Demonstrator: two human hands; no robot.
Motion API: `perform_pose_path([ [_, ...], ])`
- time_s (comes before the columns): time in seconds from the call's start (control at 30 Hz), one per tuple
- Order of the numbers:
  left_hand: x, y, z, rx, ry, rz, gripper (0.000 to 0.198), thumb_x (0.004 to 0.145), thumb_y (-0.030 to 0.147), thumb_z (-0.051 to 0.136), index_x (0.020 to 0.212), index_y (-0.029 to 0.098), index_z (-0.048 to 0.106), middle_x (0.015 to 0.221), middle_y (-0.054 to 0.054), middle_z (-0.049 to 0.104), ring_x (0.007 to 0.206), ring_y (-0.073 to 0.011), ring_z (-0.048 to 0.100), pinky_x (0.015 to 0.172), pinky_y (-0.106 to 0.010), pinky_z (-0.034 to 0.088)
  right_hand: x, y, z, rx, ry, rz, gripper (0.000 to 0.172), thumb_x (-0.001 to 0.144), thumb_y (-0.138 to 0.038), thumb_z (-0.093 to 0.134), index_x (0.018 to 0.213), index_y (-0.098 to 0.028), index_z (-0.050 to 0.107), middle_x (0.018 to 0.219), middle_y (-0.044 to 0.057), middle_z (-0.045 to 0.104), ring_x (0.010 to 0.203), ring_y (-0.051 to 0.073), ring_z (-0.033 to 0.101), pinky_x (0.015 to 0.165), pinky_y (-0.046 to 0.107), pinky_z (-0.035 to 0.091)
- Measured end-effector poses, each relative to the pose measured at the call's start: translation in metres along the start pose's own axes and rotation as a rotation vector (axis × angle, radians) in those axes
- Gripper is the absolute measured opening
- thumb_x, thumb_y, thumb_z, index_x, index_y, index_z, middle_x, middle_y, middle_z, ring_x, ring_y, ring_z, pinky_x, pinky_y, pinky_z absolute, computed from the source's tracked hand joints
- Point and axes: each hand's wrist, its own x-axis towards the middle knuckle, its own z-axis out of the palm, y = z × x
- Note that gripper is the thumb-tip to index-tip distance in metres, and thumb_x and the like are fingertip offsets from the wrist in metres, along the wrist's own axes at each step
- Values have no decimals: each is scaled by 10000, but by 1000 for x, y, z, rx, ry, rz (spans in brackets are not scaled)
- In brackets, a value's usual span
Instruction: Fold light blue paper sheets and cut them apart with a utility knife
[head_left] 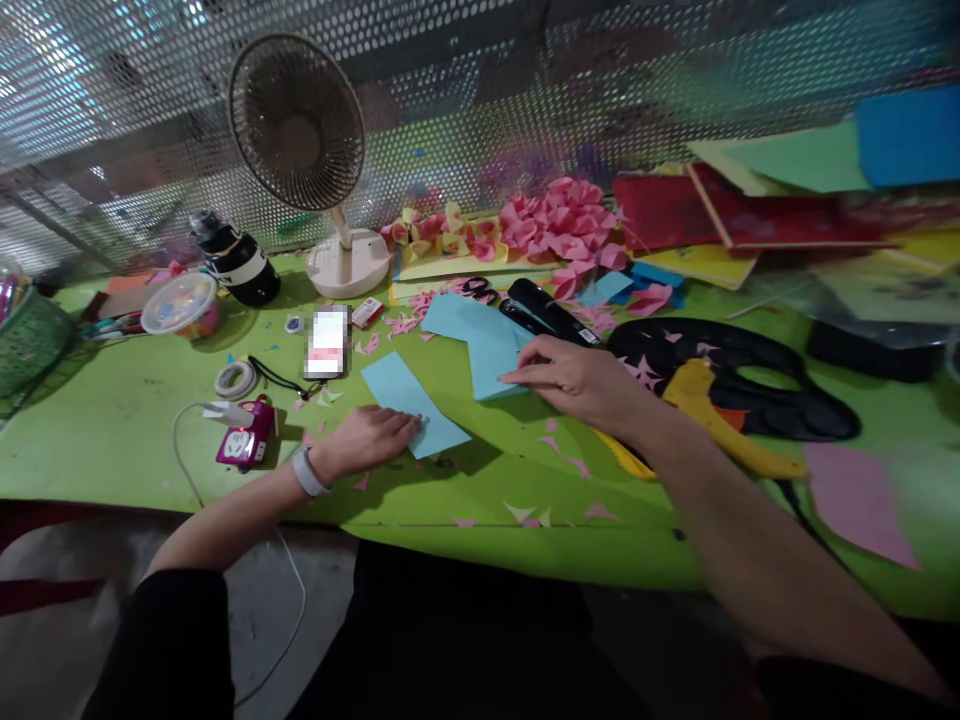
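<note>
My left hand [369, 438] lies flat, fingers together, on the near end of a light blue paper strip [409, 400] on the green table [127, 420]. My right hand [577, 378] rests fingers-down on the edge of a second, folded light blue paper [484, 345] farther right, its fingertips pressing the paper's near corner. A white band sits on my left wrist. Neither hand lifts anything.
A small white fan [300, 130] stands at the back, a black stapler [544, 308] and black scissors [480, 290] beyond the blue paper. Pink paper flowers [559, 225], pink scraps, a phone [328, 342], a tape roll [235, 379], a magenta device [246, 440] and large black shears [742, 385] lie around.
</note>
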Motion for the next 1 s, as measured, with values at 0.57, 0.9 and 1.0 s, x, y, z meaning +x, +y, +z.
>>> perform_pose_path([
  [0.57, 145, -3, 47, -314, 226, -114, 1066, 1053, 577, 565, 1737, 119, -114, 1814, -221, 90, 1707, -308, 42, 1391, -550, 123, 15, -1, 8, 483, 654, 288, 51, 922, -315, 730, 900, -293, 771, 1083, 77, 792, 1125, 329, 747, 1061, 587, 567],
  [0.9, 135, -57, -16, 160, 351, -72, 653, 1068, 12, 286, 1693, 193, 341, 1717, -89, 455, 1676, -194, 196, 1405, -542, 37, 13, 11, -3, 446, 661, 378, 91, 902, -292, 707, 883, -288, 796, 1148, 63, 809, 1131, 281, 754, 1029, 518, 604],
  [1.0, 137, -65, -5, 167, 268, -82, 628, 1073, 27, 326, 1681, 174, 369, 1736, -105, 417, 1677, -222, 201, 1404, -560, 75, 13, 20, -4, 381, 642, 399, 118, 886, -284, 686, 874, -296, 803, 1113, 57, 822, 1095, 269, 762, 978, 485, 620],
])
